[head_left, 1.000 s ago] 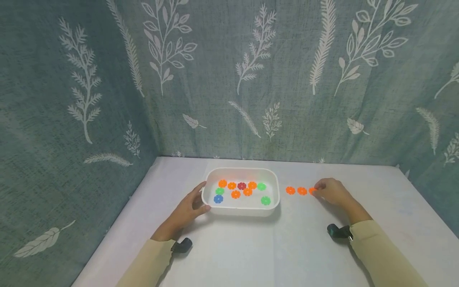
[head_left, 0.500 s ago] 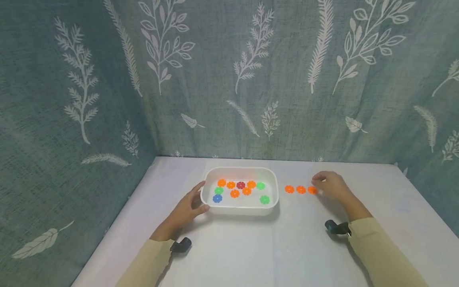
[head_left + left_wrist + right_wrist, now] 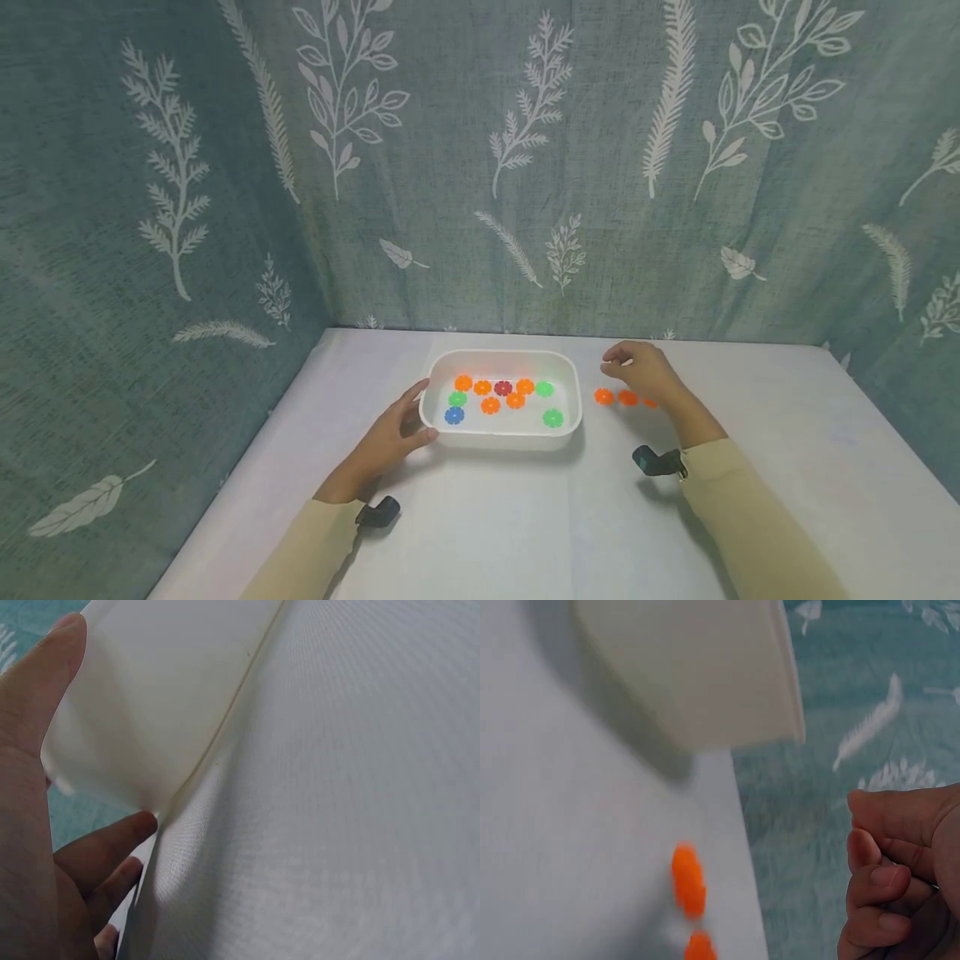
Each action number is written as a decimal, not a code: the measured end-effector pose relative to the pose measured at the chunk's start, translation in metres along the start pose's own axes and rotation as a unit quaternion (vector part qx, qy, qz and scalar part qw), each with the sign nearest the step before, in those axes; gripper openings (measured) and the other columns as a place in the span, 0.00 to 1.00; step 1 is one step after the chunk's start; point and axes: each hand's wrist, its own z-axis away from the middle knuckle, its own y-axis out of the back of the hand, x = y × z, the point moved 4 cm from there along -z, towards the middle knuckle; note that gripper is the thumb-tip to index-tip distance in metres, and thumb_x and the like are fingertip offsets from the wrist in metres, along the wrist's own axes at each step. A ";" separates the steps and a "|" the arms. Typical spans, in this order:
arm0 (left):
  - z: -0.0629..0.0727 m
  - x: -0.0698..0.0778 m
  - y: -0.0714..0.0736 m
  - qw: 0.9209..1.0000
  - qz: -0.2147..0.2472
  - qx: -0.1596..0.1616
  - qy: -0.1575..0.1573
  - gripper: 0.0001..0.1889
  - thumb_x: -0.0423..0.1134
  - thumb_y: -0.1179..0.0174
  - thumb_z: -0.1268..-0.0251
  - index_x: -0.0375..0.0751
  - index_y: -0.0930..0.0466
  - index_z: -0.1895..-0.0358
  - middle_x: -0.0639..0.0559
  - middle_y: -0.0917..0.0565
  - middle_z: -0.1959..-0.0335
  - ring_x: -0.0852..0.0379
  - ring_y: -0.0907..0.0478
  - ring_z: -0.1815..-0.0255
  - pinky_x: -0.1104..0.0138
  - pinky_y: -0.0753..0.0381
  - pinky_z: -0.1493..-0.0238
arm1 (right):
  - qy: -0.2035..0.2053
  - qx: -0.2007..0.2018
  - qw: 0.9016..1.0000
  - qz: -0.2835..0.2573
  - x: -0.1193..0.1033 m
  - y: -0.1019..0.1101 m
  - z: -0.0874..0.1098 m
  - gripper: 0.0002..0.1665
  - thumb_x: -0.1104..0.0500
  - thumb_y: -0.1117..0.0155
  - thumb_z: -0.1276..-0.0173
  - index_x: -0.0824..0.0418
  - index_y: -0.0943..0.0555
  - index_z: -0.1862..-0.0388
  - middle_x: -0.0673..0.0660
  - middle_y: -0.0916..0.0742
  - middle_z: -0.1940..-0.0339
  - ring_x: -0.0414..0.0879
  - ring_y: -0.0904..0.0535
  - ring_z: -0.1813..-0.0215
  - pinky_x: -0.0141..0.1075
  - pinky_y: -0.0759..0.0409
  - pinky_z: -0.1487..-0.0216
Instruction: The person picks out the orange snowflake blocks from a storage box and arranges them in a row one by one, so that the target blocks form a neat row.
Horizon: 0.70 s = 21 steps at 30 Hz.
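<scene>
My left hand (image 3: 386,442) grips the left end of a white plastic tub (image 3: 502,442), thumb at the front corner and a finger at the back. In the left wrist view the thumb (image 3: 56,667) lies along the tub's wall (image 3: 165,682). Inside lie notched plastic discs: several orange, a red disc (image 3: 503,388), a blue disc (image 3: 454,415) and three green. My right hand (image 3: 648,372) hovers over a row of three orange discs (image 3: 604,397) right of the tub, partly covering the rightmost. Its fingers are loosely bent, with nothing between them in the right wrist view.
A white cloth covers the table (image 3: 480,525). Green-blue curtain fabric (image 3: 450,167) with white leaf prints rises behind the table and on the left. Dark wrist camera mounts (image 3: 656,461) stick out from both sleeves.
My right hand has let go of the rightmost orange disc, lifted, and moved left toward the tub. The left hand and the tub have stayed in place.
</scene>
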 end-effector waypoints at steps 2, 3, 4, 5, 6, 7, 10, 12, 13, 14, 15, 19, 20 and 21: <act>0.001 -0.001 0.000 1.000 0.001 0.001 -0.003 0.51 0.65 0.31 0.51 0.64 0.49 0.23 0.43 0.34 0.28 0.41 0.36 0.30 0.35 0.47 0.34 | 0.010 -0.002 1.000 -0.004 -0.009 -0.006 -0.004 0.16 0.54 0.37 0.31 0.63 0.19 0.51 0.59 0.17 0.56 0.56 0.22 0.51 0.48 0.21 0.54; 0.001 -0.001 0.000 1.000 0.003 0.001 -0.005 0.51 0.64 0.31 0.50 0.64 0.49 0.23 0.43 0.34 0.28 0.41 0.36 0.30 0.35 0.47 0.35 | 0.014 -0.005 1.000 -0.007 -0.013 -0.009 -0.005 0.16 0.54 0.37 0.31 0.63 0.19 0.50 0.59 0.17 0.56 0.56 0.22 0.51 0.48 0.21 0.55; 0.001 -0.001 0.000 1.000 0.004 0.001 -0.004 0.51 0.64 0.31 0.51 0.64 0.49 0.23 0.43 0.34 0.28 0.41 0.36 0.30 0.35 0.46 0.34 | 0.016 -0.007 1.000 -0.009 -0.017 -0.012 -0.007 0.16 0.54 0.36 0.31 0.63 0.18 0.50 0.58 0.17 0.57 0.55 0.22 0.51 0.47 0.20 0.55; 0.001 -0.001 -0.001 1.000 0.003 0.001 -0.008 0.51 0.64 0.31 0.50 0.63 0.49 0.23 0.43 0.34 0.28 0.41 0.36 0.30 0.35 0.46 0.35 | 0.015 -0.009 1.000 -0.012 -0.022 -0.015 -0.008 0.16 0.54 0.36 0.31 0.62 0.18 0.50 0.58 0.17 0.57 0.55 0.22 0.51 0.47 0.20 0.55; 0.001 -0.001 -0.001 1.000 0.004 0.001 -0.006 0.51 0.64 0.31 0.50 0.64 0.49 0.23 0.43 0.34 0.28 0.41 0.36 0.30 0.35 0.46 0.35 | 0.015 -0.012 1.000 -0.012 -0.025 -0.018 -0.009 0.16 0.54 0.36 0.31 0.62 0.18 0.50 0.57 0.17 0.57 0.54 0.22 0.51 0.46 0.20 0.55; 0.001 -0.001 -0.001 1.000 0.005 0.000 -0.006 0.51 0.64 0.31 0.50 0.64 0.49 0.23 0.44 0.34 0.28 0.41 0.36 0.30 0.35 0.46 0.35 | 0.012 -0.013 1.000 -0.012 -0.029 -0.020 -0.010 0.16 0.54 0.36 0.32 0.61 0.18 0.50 0.56 0.17 0.57 0.54 0.22 0.51 0.45 0.20 0.56; 0.000 -0.001 -0.001 1.000 0.004 -0.002 -0.005 0.51 0.65 0.32 0.50 0.64 0.50 0.23 0.44 0.34 0.28 0.41 0.36 0.30 0.35 0.46 0.35 | 0.011 -0.017 1.000 -0.017 -0.039 -0.026 -0.012 0.16 0.53 0.35 0.32 0.60 0.18 0.50 0.55 0.17 0.57 0.53 0.22 0.51 0.44 0.19 0.56; 0.000 -0.001 -0.001 1.000 0.004 -0.003 -0.004 0.51 0.65 0.32 0.50 0.65 0.50 0.23 0.44 0.34 0.28 0.42 0.36 0.30 0.35 0.45 0.35 | 0.017 -0.018 0.999 -0.024 -0.044 -0.030 -0.014 0.16 0.53 0.35 0.32 0.60 0.18 0.50 0.55 0.17 0.57 0.53 0.22 0.51 0.44 0.20 0.55; 0.000 0.000 -0.001 1.000 0.006 -0.004 -0.005 0.51 0.64 0.32 0.50 0.65 0.50 0.23 0.44 0.34 0.28 0.42 0.36 0.30 0.35 0.45 0.35 | 0.023 -0.020 0.999 -0.027 -0.047 -0.032 -0.014 0.16 0.53 0.35 0.31 0.60 0.18 0.50 0.56 0.17 0.57 0.53 0.22 0.51 0.45 0.20 0.55; 0.000 0.000 -0.001 1.000 0.007 -0.005 -0.006 0.51 0.64 0.32 0.50 0.65 0.50 0.23 0.43 0.34 0.28 0.41 0.36 0.30 0.35 0.46 0.35 | 0.028 -0.021 0.999 -0.030 -0.050 -0.034 -0.015 0.16 0.53 0.35 0.31 0.61 0.18 0.50 0.56 0.17 0.57 0.53 0.21 0.51 0.45 0.20 0.54; 0.000 0.000 -0.001 1.000 0.008 -0.005 -0.007 0.50 0.63 0.31 0.49 0.64 0.50 0.23 0.43 0.34 0.28 0.41 0.36 0.30 0.35 0.46 0.35 | 0.033 -0.022 0.999 -0.033 -0.053 -0.036 -0.016 0.16 0.53 0.36 0.31 0.60 0.18 0.50 0.55 0.17 0.57 0.53 0.21 0.51 0.45 0.20 0.54; 0.000 0.001 0.000 1.000 0.015 -0.006 -0.005 0.50 0.62 0.31 0.49 0.65 0.49 0.23 0.44 0.35 0.28 0.42 0.36 0.30 0.36 0.46 0.34 | 0.048 -0.020 0.997 -0.052 -0.064 -0.048 -0.019 0.14 0.54 0.36 0.31 0.60 0.18 0.51 0.54 0.17 0.58 0.52 0.21 0.53 0.45 0.20 0.54; 0.000 0.001 0.000 1.000 0.015 -0.006 -0.005 0.50 0.62 0.31 0.49 0.65 0.49 0.23 0.44 0.35 0.28 0.42 0.36 0.30 0.36 0.46 0.34 | 0.046 -0.020 0.997 -0.058 -0.066 -0.052 -0.019 0.13 0.54 0.35 0.31 0.59 0.17 0.52 0.54 0.17 0.59 0.51 0.21 0.54 0.44 0.20 0.55; 0.000 0.001 0.000 1.000 0.014 -0.006 -0.005 0.50 0.62 0.31 0.49 0.65 0.49 0.23 0.44 0.35 0.28 0.42 0.36 0.30 0.35 0.46 0.34 | 0.046 -0.021 0.997 -0.064 -0.069 -0.055 -0.019 0.13 0.54 0.35 0.32 0.59 0.17 0.53 0.53 0.17 0.60 0.50 0.21 0.56 0.43 0.20 0.56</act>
